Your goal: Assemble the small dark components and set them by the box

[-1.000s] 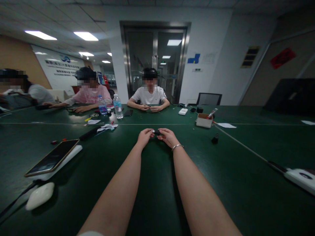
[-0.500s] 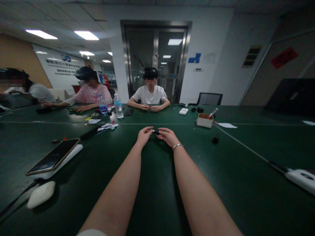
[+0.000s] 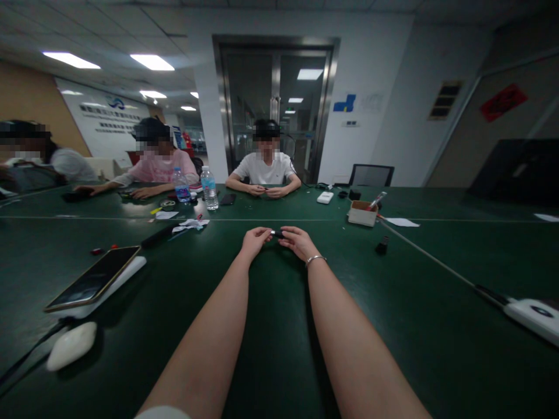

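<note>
A small black object with a light, silvery end (image 3: 276, 234) is held between my two hands above the green table (image 3: 279, 302). My left hand (image 3: 256, 241) pinches its light end between thumb and fingertips. The black end is gripped by the fingers of my right hand (image 3: 299, 242), which has a silver bracelet at the wrist. The object is too small to make out what it is.
On the left lie a phone (image 3: 94, 279) on a white block and a white rounded object (image 3: 72, 346). Bottles (image 3: 209, 189), papers, a small box (image 3: 362, 213) and a black item (image 3: 382, 245) stand farther off. Several people sit across the table.
Both hands keep their hold on the small object in nearly the same place. The whole view has shifted very slightly.
</note>
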`<action>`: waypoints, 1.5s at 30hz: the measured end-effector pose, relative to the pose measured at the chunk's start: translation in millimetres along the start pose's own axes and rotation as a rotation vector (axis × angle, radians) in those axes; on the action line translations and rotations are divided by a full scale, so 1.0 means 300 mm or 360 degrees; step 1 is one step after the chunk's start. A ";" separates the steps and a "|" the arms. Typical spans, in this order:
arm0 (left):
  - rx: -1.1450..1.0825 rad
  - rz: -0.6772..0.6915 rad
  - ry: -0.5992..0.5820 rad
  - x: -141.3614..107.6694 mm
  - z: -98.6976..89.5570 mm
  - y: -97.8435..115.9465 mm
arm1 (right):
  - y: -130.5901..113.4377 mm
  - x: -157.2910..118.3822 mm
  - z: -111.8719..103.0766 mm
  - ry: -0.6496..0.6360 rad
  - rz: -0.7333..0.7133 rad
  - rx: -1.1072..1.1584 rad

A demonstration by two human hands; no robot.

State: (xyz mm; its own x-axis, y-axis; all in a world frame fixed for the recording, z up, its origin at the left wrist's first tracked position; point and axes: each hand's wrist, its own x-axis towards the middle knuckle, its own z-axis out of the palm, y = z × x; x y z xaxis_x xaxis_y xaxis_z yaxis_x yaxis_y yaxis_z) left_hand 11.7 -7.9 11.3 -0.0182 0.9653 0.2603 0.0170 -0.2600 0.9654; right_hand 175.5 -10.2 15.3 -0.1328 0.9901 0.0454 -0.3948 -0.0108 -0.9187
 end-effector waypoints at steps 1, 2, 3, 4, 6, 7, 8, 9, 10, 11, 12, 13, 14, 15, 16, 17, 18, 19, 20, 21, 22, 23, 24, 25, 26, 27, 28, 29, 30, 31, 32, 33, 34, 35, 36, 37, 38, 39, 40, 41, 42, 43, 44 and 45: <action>0.0033 0.0002 0.0014 0.001 -0.001 -0.003 | 0.001 0.000 0.000 -0.0006 -0.0002 0.0001; 0.0071 0.0002 0.0028 0.002 -0.003 -0.005 | 0.001 0.001 -0.001 -0.0015 -0.0004 0.0001; 0.0106 0.0000 0.0041 0.002 -0.004 -0.007 | 0.002 0.001 -0.001 -0.0025 -0.0006 0.0000; 0.0128 -0.0001 0.0051 0.002 -0.005 -0.008 | 0.002 0.001 0.000 -0.0034 -0.0004 -0.0001; 0.0129 0.0026 0.0050 0.001 -0.006 -0.009 | 0.002 0.001 0.001 -0.0044 -0.0001 -0.0006; 0.0117 0.0049 0.0044 0.001 -0.006 -0.009 | 0.002 0.001 0.001 -0.0044 0.0001 -0.0008; 0.0106 0.0072 0.0037 0.001 -0.006 -0.009 | 0.002 0.000 0.002 -0.0044 0.0003 -0.0009; 0.0098 0.0088 0.0032 0.001 -0.006 -0.009 | 0.002 0.000 0.002 -0.0045 0.0004 -0.0011; 0.0095 0.0095 0.0028 0.002 -0.006 -0.011 | 0.002 0.000 0.002 -0.0047 0.0005 -0.0012; 0.0096 0.0092 0.0031 0.004 -0.006 -0.012 | 0.001 0.000 0.002 -0.0051 0.0005 -0.0014; 0.0099 0.0080 0.0038 0.007 -0.005 -0.014 | 0.001 0.000 0.003 -0.0053 0.0010 -0.0018; 0.0105 0.0063 0.0046 0.009 -0.005 -0.017 | 0.001 0.000 0.003 -0.0053 0.0013 -0.0026; 0.0118 0.0044 0.0056 0.011 -0.005 -0.019 | 0.001 0.000 0.003 -0.0052 0.0016 -0.0036; 0.0135 0.0027 0.0068 0.013 -0.004 -0.020 | 0.000 0.000 0.003 -0.0051 0.0019 -0.0045; 0.0151 0.0015 0.0076 0.013 -0.003 -0.021 | 0.000 0.000 0.003 -0.0050 0.0021 -0.0052; 0.0160 0.0010 0.0081 0.013 -0.002 -0.020 | 0.000 0.001 0.003 -0.0050 0.0020 -0.0056; 0.0159 0.0009 0.0075 0.012 0.000 -0.019 | 0.000 0.001 0.003 -0.0049 0.0017 -0.0055; 0.0148 0.0014 0.0066 0.011 0.002 -0.016 | 0.000 0.002 0.003 -0.0048 0.0013 -0.0049; 0.0133 0.0018 0.0052 0.009 0.004 -0.013 | 0.000 0.002 0.003 -0.0044 0.0008 -0.0040; 0.0119 0.0021 0.0033 0.006 0.006 -0.010 | 0.000 0.002 0.002 -0.0040 0.0006 -0.0031; 0.0111 0.0020 0.0017 0.004 0.008 -0.007 | 0.000 0.003 0.002 -0.0035 0.0005 -0.0024; 0.0109 0.0019 0.0003 0.003 0.009 -0.005 | 0.001 0.003 0.001 -0.0030 0.0005 -0.0019; 0.0116 0.0019 -0.0006 0.002 0.010 -0.003 | 0.001 0.003 0.001 -0.0027 0.0006 -0.0015; 0.0129 0.0020 -0.0013 0.001 0.010 -0.003 | 0.001 0.003 0.000 -0.0028 0.0007 -0.0013; 0.0148 0.0020 -0.0017 0.002 0.009 -0.005 | 0.000 0.003 0.000 -0.0032 0.0008 -0.0011; 0.0172 0.0020 -0.0018 0.003 0.008 -0.007 | 0.000 0.002 0.000 -0.0038 0.0008 -0.0010; 0.0200 0.0021 -0.0020 0.005 0.007 -0.010 | 0.000 0.001 0.000 -0.0045 0.0007 -0.0010; 0.0231 0.0021 -0.0023 0.007 0.005 -0.014 | -0.001 0.000 0.001 -0.0052 0.0005 -0.0011; 0.0263 0.0018 -0.0028 0.010 0.003 -0.018 | -0.001 -0.001 0.001 -0.0058 0.0002 -0.0015; 0.0294 0.0014 -0.0033 0.012 0.001 -0.023 | -0.002 -0.002 0.001 -0.0062 -0.0001 -0.0021; 0.0324 0.0009 -0.0040 0.015 -0.001 -0.027 | -0.002 -0.002 0.002 -0.0063 -0.0002 -0.0027; 0.0351 0.0006 -0.0046 0.017 -0.003 -0.030 | -0.002 -0.003 0.002 -0.0063 -0.0001 -0.0033; 0.0375 0.0004 -0.0045 0.019 -0.005 -0.033 | -0.003 -0.004 0.003 -0.0062 0.0000 -0.0037; 0.0395 0.0005 -0.0041 0.020 -0.006 -0.035 | -0.003 -0.004 0.003 -0.0061 0.0004 -0.0040; 0.0410 0.0007 -0.0035 0.020 -0.007 -0.036 | -0.004 -0.005 0.004 -0.0061 0.0008 -0.0043; 0.0417 0.0009 -0.0027 0.020 -0.007 -0.036 | -0.005 -0.005 0.004 -0.0063 0.0012 -0.0044; 0.0420 0.0009 -0.0021 0.018 -0.006 -0.034 | -0.005 -0.006 0.005 -0.0067 0.0013 -0.0045; 0.0420 0.0008 -0.0016 0.016 -0.005 -0.032 | -0.006 -0.006 0.005 -0.0071 0.0015 -0.0046; 0.0418 0.0008 -0.0015 0.013 -0.004 -0.029 | -0.007 -0.007 0.005 -0.0074 0.0016 -0.0046; 0.0416 0.0009 -0.0012 0.010 -0.002 -0.025 | -0.007 -0.007 0.005 -0.0079 0.0016 -0.0046; 0.0414 0.0011 -0.0006 0.007 -0.001 -0.021 | -0.008 -0.008 0.005 -0.0082 0.0015 -0.0046; 0.0412 0.0014 0.0004 0.004 0.001 -0.017 | -0.008 -0.008 0.005 -0.0087 0.0016 -0.0048; 0.0414 0.0015 0.0016 0.001 0.003 -0.013 | -0.008 -0.008 0.005 -0.0091 0.0018 -0.0052; 0.0422 0.0011 0.0028 -0.001 0.004 -0.010 | -0.007 -0.008 0.004 -0.0095 0.0021 -0.0057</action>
State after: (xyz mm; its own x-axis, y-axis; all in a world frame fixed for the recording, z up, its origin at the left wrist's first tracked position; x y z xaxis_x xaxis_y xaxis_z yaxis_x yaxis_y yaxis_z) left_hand 12.8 -7.4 8.3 -0.0346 0.9625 0.2691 0.2783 -0.2493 0.9276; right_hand 175.5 -12.6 17.8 -0.1920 0.9798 0.0557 -0.3602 -0.0175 -0.9327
